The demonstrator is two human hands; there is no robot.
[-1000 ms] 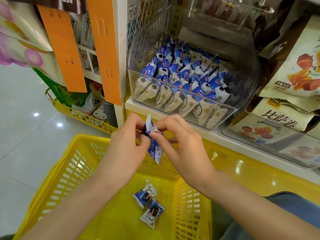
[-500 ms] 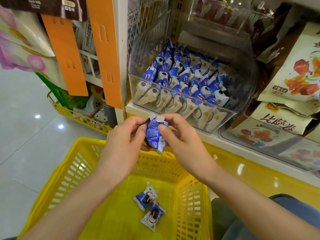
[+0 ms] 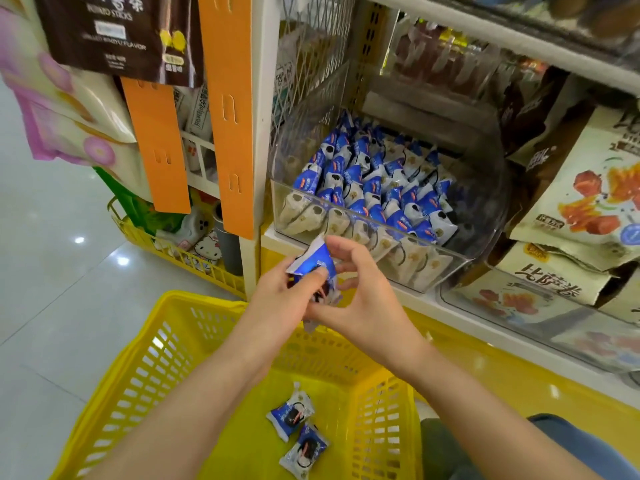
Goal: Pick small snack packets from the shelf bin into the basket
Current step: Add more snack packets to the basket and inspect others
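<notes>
Over the far rim of the yellow basket (image 3: pixel 145 372), both hands hold one blue-and-white snack packet (image 3: pixel 317 261). My left hand (image 3: pixel 280 306) pinches it with the thumb on its blue face. My right hand (image 3: pixel 360 299) curls around its right side and lower end. Two more such packets (image 3: pixel 292 414) (image 3: pixel 304 452) lie on the basket floor. Just behind the hands, a clear shelf bin (image 3: pixel 464 237) holds several rows of the same packets (image 3: pixel 374 188).
Large snack bags (image 3: pixel 588 202) fill the shelf to the right, above another clear bin (image 3: pixel 519 306). Orange hanging strips (image 3: pixel 228 109) and hung bags are at the left. A low yellow wire basket (image 3: pixel 180 254) sits on the tiled floor (image 3: pixel 52 271).
The packet has turned in the hands so its blue face shows. Both hands have risen a little toward the bin front.
</notes>
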